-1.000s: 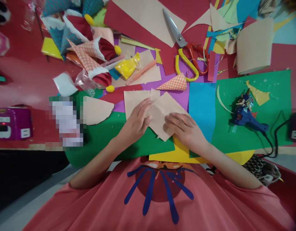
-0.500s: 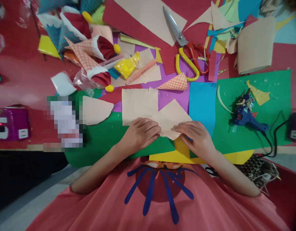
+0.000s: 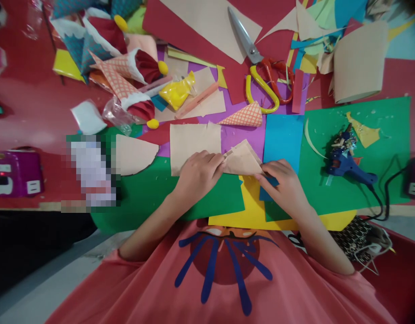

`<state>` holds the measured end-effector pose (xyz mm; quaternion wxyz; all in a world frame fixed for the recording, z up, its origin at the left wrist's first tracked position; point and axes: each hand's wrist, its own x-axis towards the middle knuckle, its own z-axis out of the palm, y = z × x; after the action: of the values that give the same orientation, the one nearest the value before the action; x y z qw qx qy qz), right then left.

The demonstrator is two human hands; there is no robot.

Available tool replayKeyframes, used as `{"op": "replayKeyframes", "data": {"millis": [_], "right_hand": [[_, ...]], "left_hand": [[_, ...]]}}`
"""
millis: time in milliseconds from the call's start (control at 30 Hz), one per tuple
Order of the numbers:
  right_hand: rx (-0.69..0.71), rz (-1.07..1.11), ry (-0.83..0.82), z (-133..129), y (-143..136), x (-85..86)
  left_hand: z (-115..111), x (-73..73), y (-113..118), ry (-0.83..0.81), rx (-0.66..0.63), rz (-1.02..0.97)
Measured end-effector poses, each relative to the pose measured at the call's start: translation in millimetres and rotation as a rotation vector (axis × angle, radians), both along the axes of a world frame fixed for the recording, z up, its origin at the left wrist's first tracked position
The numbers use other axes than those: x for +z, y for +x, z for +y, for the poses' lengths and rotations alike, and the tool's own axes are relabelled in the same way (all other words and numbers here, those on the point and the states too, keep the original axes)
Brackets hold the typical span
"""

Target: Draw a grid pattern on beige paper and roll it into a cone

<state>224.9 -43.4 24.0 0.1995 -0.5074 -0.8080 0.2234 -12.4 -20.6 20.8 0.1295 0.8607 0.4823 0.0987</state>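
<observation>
Between my hands is a beige sheet (image 3: 241,159), fabric or paper, with its near part folded up over itself. My left hand (image 3: 202,175) pinches its left corner. My right hand (image 3: 283,182) grips the right corner between thumb and fingers. Under and beside my left hand lies a flat beige square (image 3: 195,139). A blue sheet (image 3: 284,139) lies beyond my right hand. Just past the folded piece rests a checked orange-and-white cone (image 3: 243,116). Farther left is a beige rounded piece (image 3: 136,155) with a dark curved edge.
Large scissors (image 3: 256,58) lie at the back. A blue glue gun (image 3: 347,162) with a cord sits on the green sheet (image 3: 372,126) at right. Finished-looking cone figures (image 3: 129,81) and a yellow packet (image 3: 178,90) are at back left. A purple box (image 3: 16,174) stands far left.
The near edge of the beige sheet has been folded up and away from me. Both hands moved slightly forward, the right one also outward, each now pinching a corner.
</observation>
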Motion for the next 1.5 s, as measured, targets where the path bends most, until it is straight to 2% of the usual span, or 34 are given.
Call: {"op": "replayKeyframes", "data": {"millis": [100,267,500,900,1100,1300,1400,1500], "right_hand": [[-0.002,-0.013,-0.04,3,1,0.9],[-0.074,-0.07,-0.135,6,1,-0.2],[-0.134,-0.166,-0.089,5,-1,-5.0],[-0.13,-0.202,-0.04,3,-2,-7.9],[-0.126,-0.217,-0.011,4,-4,-7.6],[-0.123,-0.25,0.046,5,-5,-9.0],[-0.122,-0.255,0.048,6,-5,-8.5],[-0.121,-0.258,0.036,6,-5,-7.9]], "left_hand": [[5,2.7,3,0.001,-0.029,0.061],[9,2.0,9,-0.035,0.008,0.14],[12,3.5,14,-0.104,0.07,0.204],[16,10.4,21,-0.217,0.099,0.307],[12,7.0,25,-0.166,0.155,0.253],[15,2.1,23,-0.002,0.165,0.198],[13,4.2,24,0.061,0.114,0.129],[1,4.2,31,0.109,-0.068,0.063]]}}
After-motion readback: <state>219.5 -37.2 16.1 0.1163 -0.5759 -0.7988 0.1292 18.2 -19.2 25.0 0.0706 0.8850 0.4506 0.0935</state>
